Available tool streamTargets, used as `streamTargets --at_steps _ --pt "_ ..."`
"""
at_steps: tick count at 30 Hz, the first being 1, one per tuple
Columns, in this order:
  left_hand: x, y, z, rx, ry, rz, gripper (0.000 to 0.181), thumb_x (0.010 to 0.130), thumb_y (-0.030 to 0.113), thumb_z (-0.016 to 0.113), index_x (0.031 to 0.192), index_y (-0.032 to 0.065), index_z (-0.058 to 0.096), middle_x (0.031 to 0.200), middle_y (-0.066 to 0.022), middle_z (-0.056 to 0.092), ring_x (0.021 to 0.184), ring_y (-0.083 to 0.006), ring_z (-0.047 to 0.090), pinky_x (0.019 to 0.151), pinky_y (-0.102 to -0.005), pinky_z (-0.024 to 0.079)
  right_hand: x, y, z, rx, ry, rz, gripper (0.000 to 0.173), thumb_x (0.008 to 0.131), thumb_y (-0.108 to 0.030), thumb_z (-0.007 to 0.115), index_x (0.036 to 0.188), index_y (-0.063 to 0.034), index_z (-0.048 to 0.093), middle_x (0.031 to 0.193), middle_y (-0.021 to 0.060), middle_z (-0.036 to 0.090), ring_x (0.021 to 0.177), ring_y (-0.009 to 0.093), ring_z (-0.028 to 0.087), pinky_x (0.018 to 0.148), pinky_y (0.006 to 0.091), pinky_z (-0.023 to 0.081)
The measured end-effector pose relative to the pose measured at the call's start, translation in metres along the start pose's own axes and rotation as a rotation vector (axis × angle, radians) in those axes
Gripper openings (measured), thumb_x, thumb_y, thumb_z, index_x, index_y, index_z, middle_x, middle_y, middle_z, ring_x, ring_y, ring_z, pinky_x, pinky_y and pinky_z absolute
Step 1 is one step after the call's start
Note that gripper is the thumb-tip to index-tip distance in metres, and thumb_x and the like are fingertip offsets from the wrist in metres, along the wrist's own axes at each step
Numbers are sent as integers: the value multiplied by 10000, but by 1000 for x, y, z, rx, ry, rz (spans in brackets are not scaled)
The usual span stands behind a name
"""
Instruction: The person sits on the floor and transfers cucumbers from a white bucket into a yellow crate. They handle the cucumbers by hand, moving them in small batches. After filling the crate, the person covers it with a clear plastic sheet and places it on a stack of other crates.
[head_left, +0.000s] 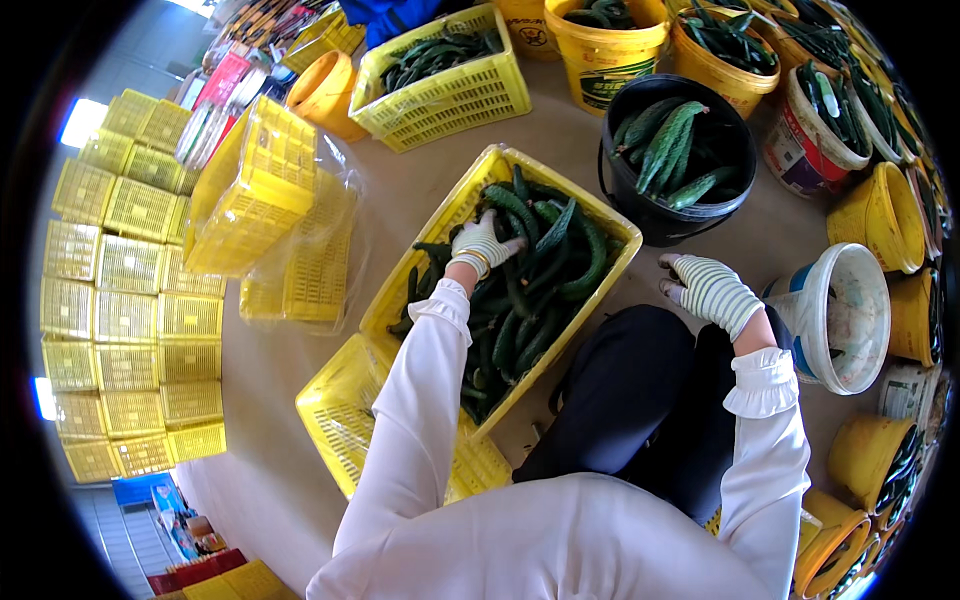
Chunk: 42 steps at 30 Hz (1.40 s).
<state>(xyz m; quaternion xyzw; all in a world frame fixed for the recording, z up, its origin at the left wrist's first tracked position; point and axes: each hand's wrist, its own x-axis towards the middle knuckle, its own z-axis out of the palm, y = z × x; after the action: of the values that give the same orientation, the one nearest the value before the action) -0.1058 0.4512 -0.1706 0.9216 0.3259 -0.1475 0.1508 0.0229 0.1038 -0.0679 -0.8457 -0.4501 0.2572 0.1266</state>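
In front of me a yellow plastic crate, lined with clear plastic, holds many dark green cucumbers. My left hand, in a striped knit glove with a yellow bangle at the wrist, reaches in and touches cucumbers at the crate's far left side. Its fingertips are partly lost among them, so a grip cannot be made out. To the right, my right hand, gloved alike, hovers by my knee, fingers slightly bent and apart, with nothing in it. Beyond it a black bucket contains more cucumbers.
An upright yellow crate of cucumbers stands ahead. Lined crates lie at left, before a tall crate stack. A tipped white bucket lies beside my right arm. Yellow buckets line the back and right. Another crate touches mine.
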Motion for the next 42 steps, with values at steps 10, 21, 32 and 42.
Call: streamTargets --at_steps 10,21,32,42 --pt "-44 46 33 -178 -59 -11 1063 560 414 752 1390 112 160 1305 -298 302 1160 -426 399 972 -388 355 -14 -7 -11 53 27 -37 412 816 -264 520 1136 -5 515 1073 198 570 993 345 542 874 372 430" --pt "-34 83 45 -210 78 -182 944 597 246 754 1361 251 200 1172 -241 419 1029 -392 521 849 -424 453 -20 -11 -16 81 -10 -24 431 800 -271 537 1142 -11 504 1086 191 567 1013 340 531 889 360 422" --pt "-54 8 66 -512 137 152 719 663 125 675 1292 98 327 1150 -171 526 1024 -297 535 907 -347 425 -18 1 -6 54 52 -1 420 829 -275 507 1162 -18 503 1109 188 561 1032 330 529 897 362 418" --pt "-285 -119 -34 -914 412 -16 755 615 11 707 1273 24 337 1132 -96 512 1030 -185 500 888 -300 418 -22 5 0 -35 0 -3 422 810 -247 547 1158 -13 507 1110 194 558 1036 338 522 903 368 411"
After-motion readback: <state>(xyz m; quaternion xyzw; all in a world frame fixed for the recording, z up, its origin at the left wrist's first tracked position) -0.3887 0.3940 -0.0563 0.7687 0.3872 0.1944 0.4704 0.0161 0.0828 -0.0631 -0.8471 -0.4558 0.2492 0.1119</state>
